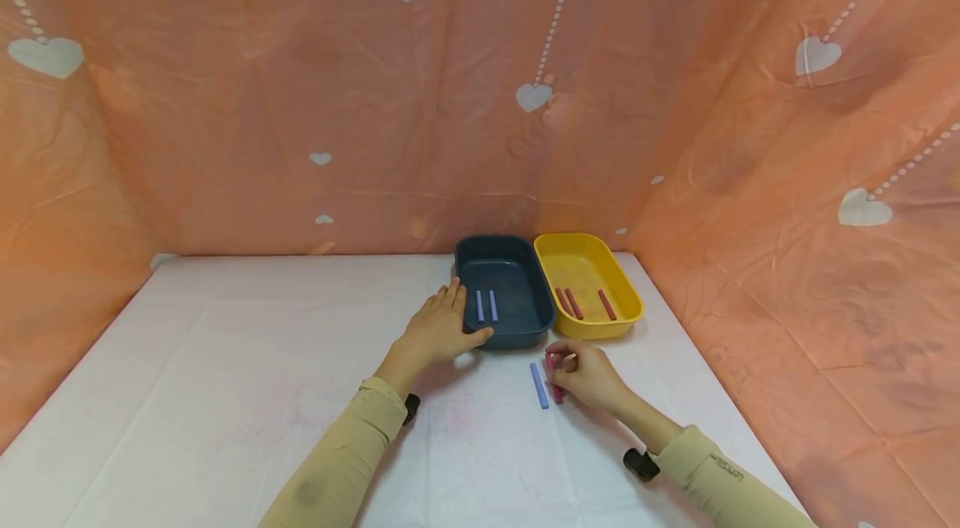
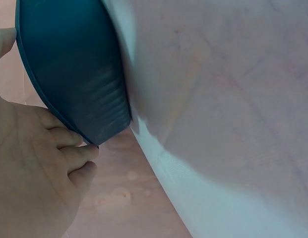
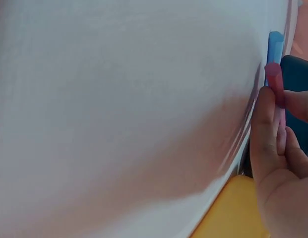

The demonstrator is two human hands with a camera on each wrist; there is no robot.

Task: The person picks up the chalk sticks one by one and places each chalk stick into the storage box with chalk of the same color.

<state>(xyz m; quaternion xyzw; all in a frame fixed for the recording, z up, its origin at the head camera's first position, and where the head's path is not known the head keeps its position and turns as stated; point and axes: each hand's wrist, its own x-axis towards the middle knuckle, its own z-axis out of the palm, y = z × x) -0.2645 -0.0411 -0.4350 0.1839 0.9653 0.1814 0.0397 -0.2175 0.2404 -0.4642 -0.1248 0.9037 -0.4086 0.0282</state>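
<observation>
My left hand (image 1: 437, 328) rests against the near left corner of a dark blue tray (image 1: 501, 257), fingers stretched along its left side and thumb at the front rim. Two light violet-blue chalk sticks (image 1: 492, 306) lie inside that tray. In the left wrist view the fingertips touch the tray's rim (image 2: 59, 116). On the table in front of the trays, my right hand (image 1: 588, 378) pinches a red chalk stick (image 1: 557, 393) between thumb and fingers. Just left of it lies another violet-blue chalk stick (image 1: 539, 386). The right wrist view shows the red stick's end (image 3: 274, 72) sticking out past the fingertips.
To the right of the dark tray stands a yellow tray (image 1: 576, 249) with three red chalk sticks (image 1: 607, 305). Both trays stand near the back right of a white-covered table (image 1: 247, 361). An orange curtain (image 1: 322, 78) with hearts hangs behind and at the sides.
</observation>
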